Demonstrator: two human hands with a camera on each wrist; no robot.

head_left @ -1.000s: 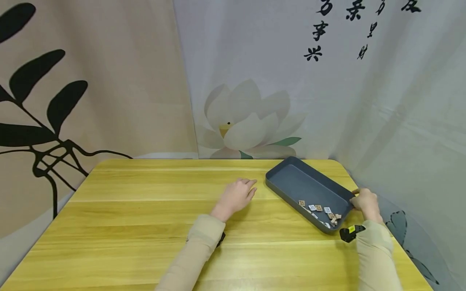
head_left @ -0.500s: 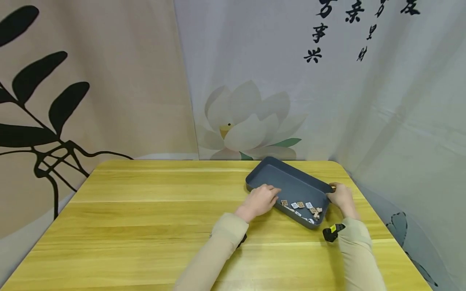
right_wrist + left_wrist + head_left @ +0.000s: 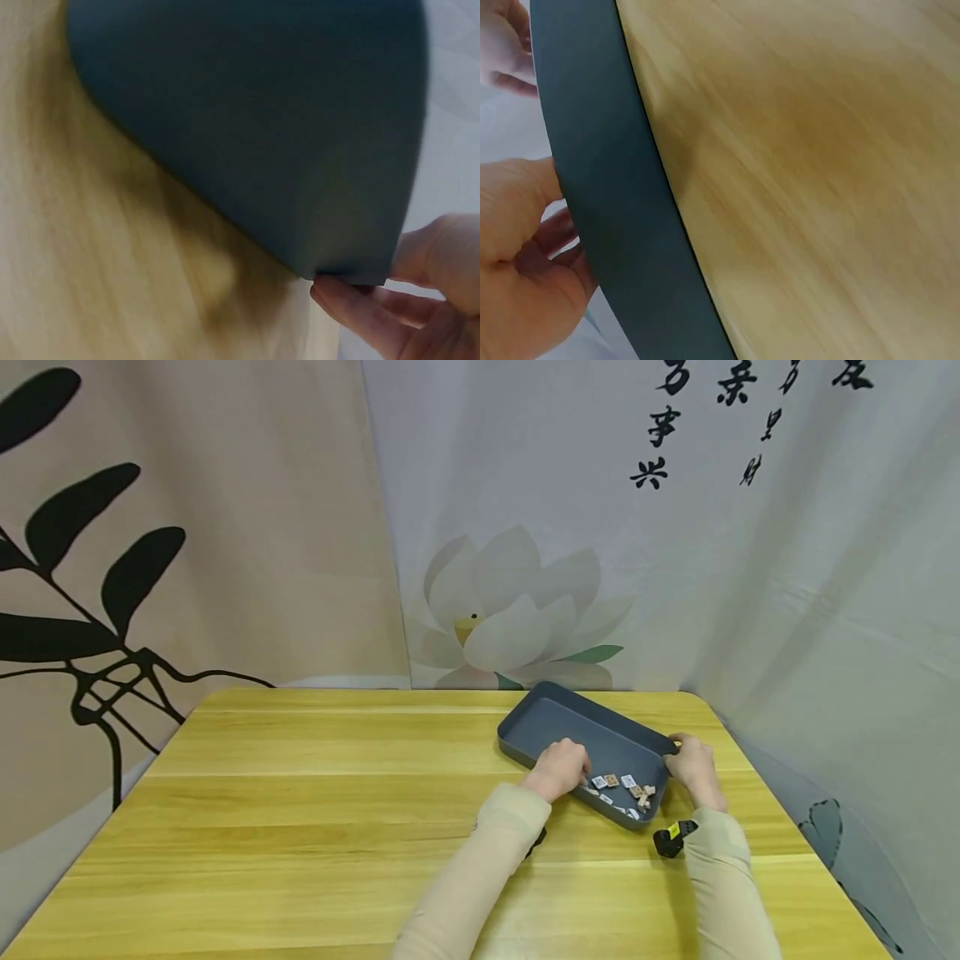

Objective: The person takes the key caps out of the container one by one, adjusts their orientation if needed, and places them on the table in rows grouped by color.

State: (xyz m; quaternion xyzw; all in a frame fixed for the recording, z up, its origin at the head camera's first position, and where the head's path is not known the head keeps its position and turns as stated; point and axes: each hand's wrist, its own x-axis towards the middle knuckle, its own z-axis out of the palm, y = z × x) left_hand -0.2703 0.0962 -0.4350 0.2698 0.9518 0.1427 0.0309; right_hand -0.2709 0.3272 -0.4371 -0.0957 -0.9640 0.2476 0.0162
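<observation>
A dark grey rectangular tray (image 3: 585, 722) lies at a slant on the table. Small square tiles (image 3: 611, 780), some white and some brown with printed marks, are gathered along its near side, with pale wooden bits (image 3: 643, 796) at the near right corner. My left hand (image 3: 558, 768) reaches over the near wall, fingers bent down among the tiles. In the left wrist view the tray wall hides its fingertips, so whether they pinch a tile cannot be told. My right hand (image 3: 693, 768) grips the tray's right end; its fingers (image 3: 360, 311) curl at the corner.
The yellow wood-grain table (image 3: 300, 827) extends to the left and in front of the tray. Behind stands a pale curtain (image 3: 517, 460) printed with a lotus and black characters. A black wrist camera (image 3: 672, 839) sits under my right cuff.
My right hand has drawn the tray leftward across the table. My left hand has moved right, and its fingers have dipped over the near wall into the tray, covering a brown tile.
</observation>
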